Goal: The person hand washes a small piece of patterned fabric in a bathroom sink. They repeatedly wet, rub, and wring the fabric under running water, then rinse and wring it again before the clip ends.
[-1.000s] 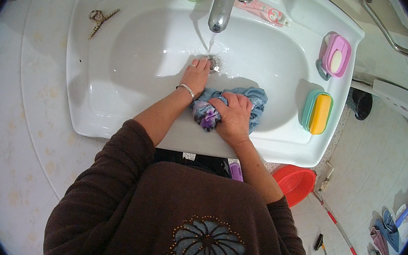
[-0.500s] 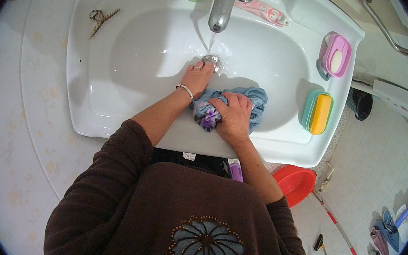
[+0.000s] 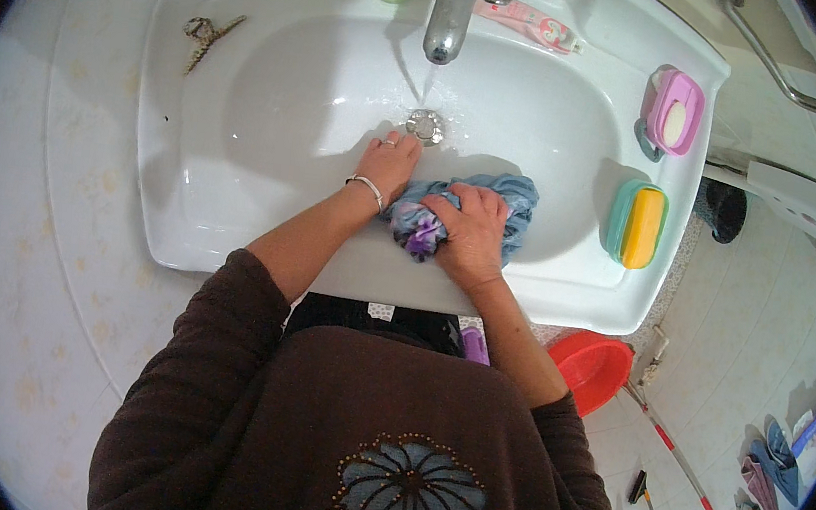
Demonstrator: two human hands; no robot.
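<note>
A bunched, wet blue cloth (image 3: 519, 207) with a purple flower pattern lies against the near wall of the white sink (image 3: 270, 139). My right hand (image 3: 476, 231) is closed over it, fingers curled into the folds. Left of the cloth, my left hand (image 3: 388, 167) rests low in the basin. Its fingers are stretched forward and end just short of the metal drain (image 3: 426, 126), with nothing visible in them. A thin stream of water falls from the faucet (image 3: 445, 33) toward the drain. What lies under my left palm is hidden.
On the sink's right rim sit a pink soap dish (image 3: 690, 91) with white soap and a teal dish (image 3: 619, 219) with a yellow bar. A pink tube (image 3: 530, 24) lies behind the faucet, a hair clip (image 3: 209, 39) at left. Below right stands a red basin (image 3: 588, 371).
My left hand has drawn back a little toward me, so the drain it partly covered now shows fully. My right hand stays on the cloth.
</note>
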